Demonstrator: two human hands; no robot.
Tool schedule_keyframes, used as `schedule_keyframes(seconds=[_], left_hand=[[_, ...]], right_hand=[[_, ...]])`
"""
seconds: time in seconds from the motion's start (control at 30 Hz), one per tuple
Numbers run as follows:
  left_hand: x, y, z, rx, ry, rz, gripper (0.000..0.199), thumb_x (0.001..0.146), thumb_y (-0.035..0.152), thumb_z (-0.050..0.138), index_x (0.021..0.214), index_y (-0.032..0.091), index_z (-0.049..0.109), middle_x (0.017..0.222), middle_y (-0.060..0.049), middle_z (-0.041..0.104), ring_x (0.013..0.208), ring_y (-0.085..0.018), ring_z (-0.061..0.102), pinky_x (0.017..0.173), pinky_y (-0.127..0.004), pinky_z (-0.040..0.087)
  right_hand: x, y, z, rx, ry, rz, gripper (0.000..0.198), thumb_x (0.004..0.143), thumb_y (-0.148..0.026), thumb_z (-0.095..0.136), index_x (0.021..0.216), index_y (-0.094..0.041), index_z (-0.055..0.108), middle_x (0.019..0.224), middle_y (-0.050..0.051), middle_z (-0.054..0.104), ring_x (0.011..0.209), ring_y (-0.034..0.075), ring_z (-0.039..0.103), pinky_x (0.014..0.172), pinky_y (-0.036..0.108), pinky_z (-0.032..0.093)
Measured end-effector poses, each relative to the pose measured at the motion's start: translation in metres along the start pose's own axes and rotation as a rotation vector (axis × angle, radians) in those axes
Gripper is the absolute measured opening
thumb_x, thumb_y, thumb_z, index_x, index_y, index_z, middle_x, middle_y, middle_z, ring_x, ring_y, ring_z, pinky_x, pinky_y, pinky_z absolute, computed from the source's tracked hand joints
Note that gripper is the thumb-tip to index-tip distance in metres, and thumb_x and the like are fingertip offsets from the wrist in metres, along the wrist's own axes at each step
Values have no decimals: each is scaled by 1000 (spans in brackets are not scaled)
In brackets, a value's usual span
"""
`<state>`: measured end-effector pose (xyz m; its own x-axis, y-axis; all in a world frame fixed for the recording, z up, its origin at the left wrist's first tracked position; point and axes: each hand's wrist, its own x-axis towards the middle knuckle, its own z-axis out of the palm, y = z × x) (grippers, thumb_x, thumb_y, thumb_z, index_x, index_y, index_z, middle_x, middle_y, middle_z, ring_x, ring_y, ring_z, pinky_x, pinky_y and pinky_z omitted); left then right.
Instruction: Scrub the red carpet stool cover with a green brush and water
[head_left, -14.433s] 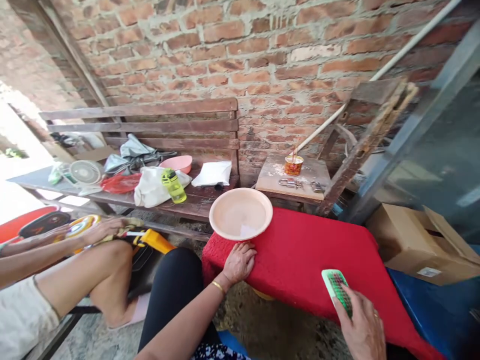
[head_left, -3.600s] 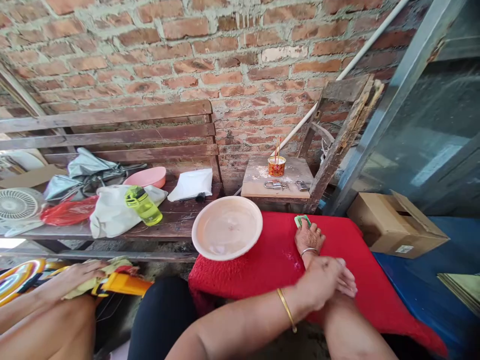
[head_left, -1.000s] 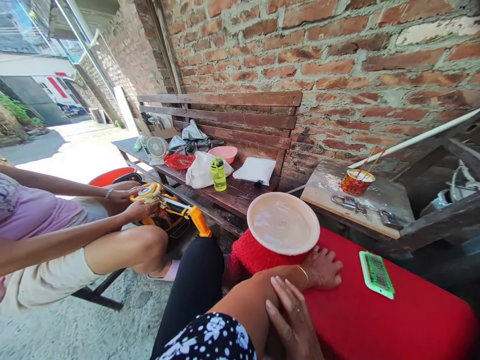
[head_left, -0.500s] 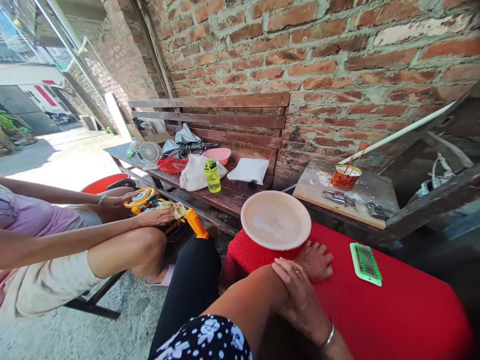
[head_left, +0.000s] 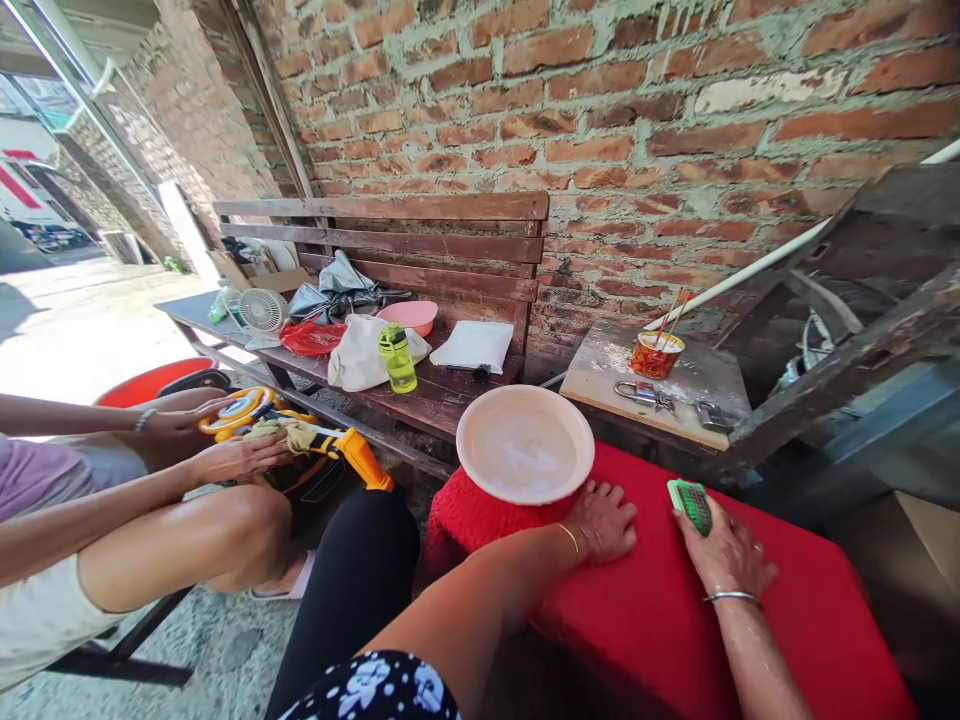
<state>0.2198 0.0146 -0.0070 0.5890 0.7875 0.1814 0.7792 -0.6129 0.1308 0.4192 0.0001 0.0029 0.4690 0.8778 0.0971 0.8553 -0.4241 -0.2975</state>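
Note:
My left hand [head_left: 606, 522] lies flat on the red cloth [head_left: 637, 610], fingers stretched out, close to the near right rim of a pale plastic basin [head_left: 459, 440]. Shallow, cloudy water shows inside the basin. To the right, my right hand [head_left: 724, 555] grips a green scrubbing brush [head_left: 691, 505], thumb on its near side. The brush's dark bristles face up, and the fingers cover part of it. Wet streaks show on my right forearm.
Behind the basin, a wooden bench [head_left: 442, 400] holds a yellow-green bottle [head_left: 397, 358], bags and a small fan [head_left: 262, 311]. A board [head_left: 592, 375] carries a tin [head_left: 657, 355] and padlocks. At left, another person's hands [head_left: 240, 455] wipe a yellow-and-black object with a cloth.
My right hand has left my left forearm and moved right onto the scrubbing brush, taking hold of it. My left hand stays on the red cloth. The view has turned slightly right.

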Motion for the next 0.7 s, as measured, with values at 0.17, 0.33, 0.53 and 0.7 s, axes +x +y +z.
schedule_keyframes(seconds=[0.17,0.33,0.53,0.7], left_hand=[[1,-1,-1,-107,-86,-94,49,95,44,44,138,21,52,141,-14,49,134,-30,40,108,-51,30],[-27,-22,-5,-187,-257,31,64,98,60,33,151,25,39,161,-12,25,149,-33,17,116,-56,17],[-84,-61,-24,-146,-253,269,66,96,63,38,149,24,42,161,-12,27,149,-31,19,120,-47,19],[-92,-68,-30,-136,-167,315,62,94,60,47,145,24,48,157,-13,35,146,-32,28,120,-47,22]], right_hand=[[3,2,10,-27,-12,-70,68,92,-64,26,148,-28,39,126,17,62,106,37,57,86,58,38],[3,11,14,-48,24,-80,63,94,-60,30,147,-27,42,124,17,63,106,35,57,85,54,39],[-9,-26,13,-44,24,-128,55,96,-47,33,143,-20,45,125,18,62,104,32,59,85,47,42],[-50,-107,18,-36,-97,-393,51,99,-45,32,142,-23,46,129,14,60,114,27,57,93,39,41]])
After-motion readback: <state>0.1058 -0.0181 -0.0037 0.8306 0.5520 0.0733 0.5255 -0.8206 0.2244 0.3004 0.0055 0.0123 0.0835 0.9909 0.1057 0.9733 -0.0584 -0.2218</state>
